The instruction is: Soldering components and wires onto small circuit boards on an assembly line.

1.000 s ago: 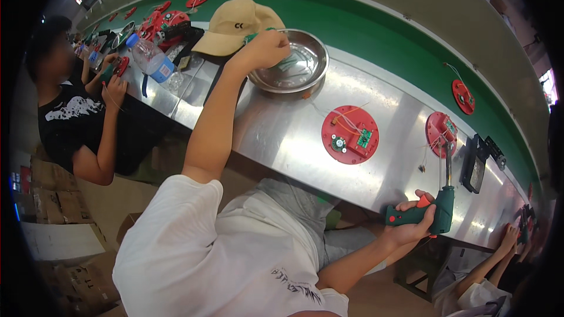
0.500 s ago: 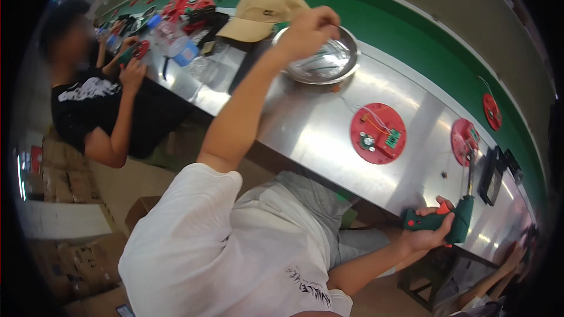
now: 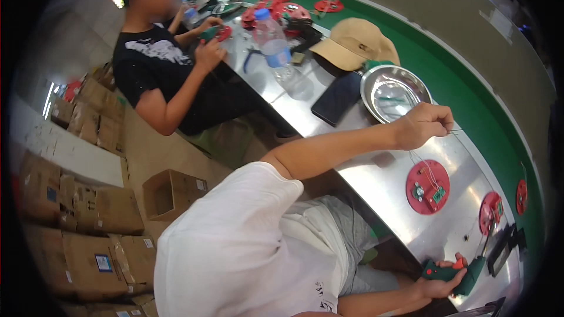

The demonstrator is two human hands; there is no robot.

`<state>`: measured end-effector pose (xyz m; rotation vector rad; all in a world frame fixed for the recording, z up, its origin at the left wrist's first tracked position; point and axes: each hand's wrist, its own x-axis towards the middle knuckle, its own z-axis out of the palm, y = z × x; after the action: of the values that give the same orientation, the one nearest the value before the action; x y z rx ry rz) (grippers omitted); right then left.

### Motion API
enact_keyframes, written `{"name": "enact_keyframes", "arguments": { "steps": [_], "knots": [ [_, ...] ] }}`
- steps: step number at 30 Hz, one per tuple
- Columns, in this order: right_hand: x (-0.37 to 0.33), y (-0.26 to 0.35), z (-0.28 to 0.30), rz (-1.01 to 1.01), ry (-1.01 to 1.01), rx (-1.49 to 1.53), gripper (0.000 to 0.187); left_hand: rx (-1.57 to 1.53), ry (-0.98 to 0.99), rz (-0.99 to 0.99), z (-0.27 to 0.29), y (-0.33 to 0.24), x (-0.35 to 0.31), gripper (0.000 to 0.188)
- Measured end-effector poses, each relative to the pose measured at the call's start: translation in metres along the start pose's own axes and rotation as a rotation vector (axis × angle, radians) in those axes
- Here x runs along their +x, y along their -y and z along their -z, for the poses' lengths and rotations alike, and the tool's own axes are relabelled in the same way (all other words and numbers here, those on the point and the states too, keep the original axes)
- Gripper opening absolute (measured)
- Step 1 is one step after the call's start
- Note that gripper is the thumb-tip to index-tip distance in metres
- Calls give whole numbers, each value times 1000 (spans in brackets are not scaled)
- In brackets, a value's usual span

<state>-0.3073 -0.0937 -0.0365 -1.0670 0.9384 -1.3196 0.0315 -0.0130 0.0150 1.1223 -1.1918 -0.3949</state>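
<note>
My left hand [image 3: 426,125] is raised over the metal bench, just right of a steel bowl [image 3: 368,91]. Its fingers are pinched on a thin wire-like strand [image 3: 456,132] that pokes out past the fingertips. Below that hand lies a round red disc [image 3: 418,201] with a small green circuit board and pale loose wires. My right hand [image 3: 445,285] is wrapped around a green electric screwdriver [image 3: 468,279] with a red trigger, near the bench's front edge. Its shaft points up toward another red disc [image 3: 489,211].
A black phone-like slab [image 3: 337,100], a tan cap [image 3: 355,44] and a water bottle [image 3: 273,47] stand left of the bowl. A black holder [image 3: 501,251] lies at far right. A co-worker [image 3: 158,70] handles a red disc at left. Cardboard boxes [image 3: 94,258] fill the floor.
My left hand has left the bowl and moved right, with a thin strand now showing at its fingertips. The right hand keeps its hold on the screwdriver. The view has turned left.
</note>
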Motion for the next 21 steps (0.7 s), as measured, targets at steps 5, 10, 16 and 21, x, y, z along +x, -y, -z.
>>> {"name": "enact_keyframes", "arguments": {
  "steps": [5, 10, 16, 21],
  "knots": [
    [-11, -7, -4, -45, 40, -15, 45, 316, 108, 73, -10, 1, -15, 15],
    [-16, -3, -9, 224, 300, 43, 49, 309, 75, 158, -13, -12, -24, 12],
    [-23, 0, 9, 271, 522, -198, 56, 491, 254, 175, -38, 0, -30, 19],
    [-29, 9, 12, 179, 554, -226, 52, 538, 297, 100, -46, 8, -41, 13]
  ]
}}
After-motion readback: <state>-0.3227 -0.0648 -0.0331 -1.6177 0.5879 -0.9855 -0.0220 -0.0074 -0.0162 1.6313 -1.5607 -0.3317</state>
